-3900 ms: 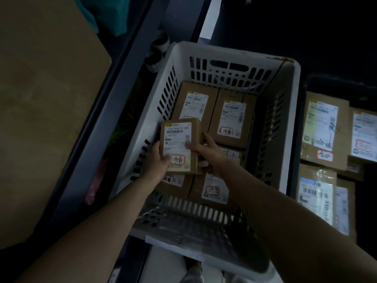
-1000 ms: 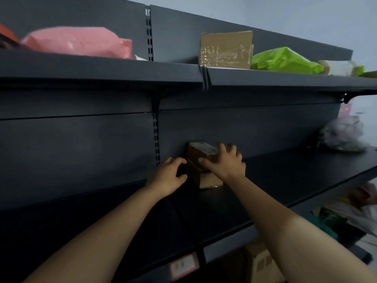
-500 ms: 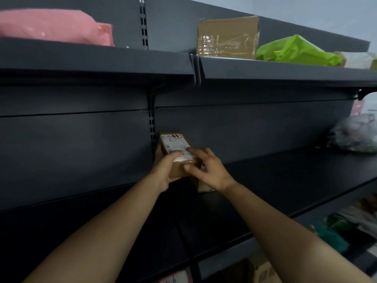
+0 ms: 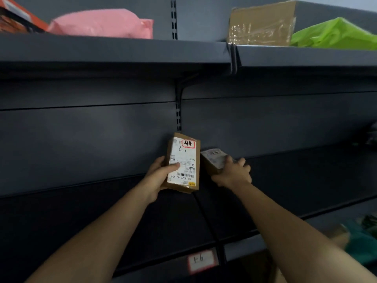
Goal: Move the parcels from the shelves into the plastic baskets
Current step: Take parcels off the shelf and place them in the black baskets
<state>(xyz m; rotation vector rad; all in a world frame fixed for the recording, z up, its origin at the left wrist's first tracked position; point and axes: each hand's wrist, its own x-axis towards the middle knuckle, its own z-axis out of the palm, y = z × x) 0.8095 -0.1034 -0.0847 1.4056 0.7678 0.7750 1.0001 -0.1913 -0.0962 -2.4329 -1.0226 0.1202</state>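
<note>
The person's left hand (image 4: pixel 161 176) held a small brown cardboard parcel (image 4: pixel 183 163) upright in front of the dark grey metal shelving (image 4: pixel 102 139), thumb pressed across its white shipping label, which faced the camera upside down with a red-bordered handwritten sticker at its top edge. Just to the right, the right hand (image 4: pixel 232 173) was closed over a second small brown cardboard parcel (image 4: pixel 213 160), also labelled; whether that one rested on the dark middle shelf (image 4: pixel 306 180) or was lifted off it could not be told. The two parcels sat just beside each other.

On the upper shelf (image 4: pixel 122 52) lay a pink plastic mailer bag (image 4: pixel 102 23), a taped brown cardboard box (image 4: pixel 262 23) and a bright green plastic bag (image 4: pixel 334 34). A red-bordered white tag (image 4: pixel 202 260) was fixed to the front edge of the shelf below.
</note>
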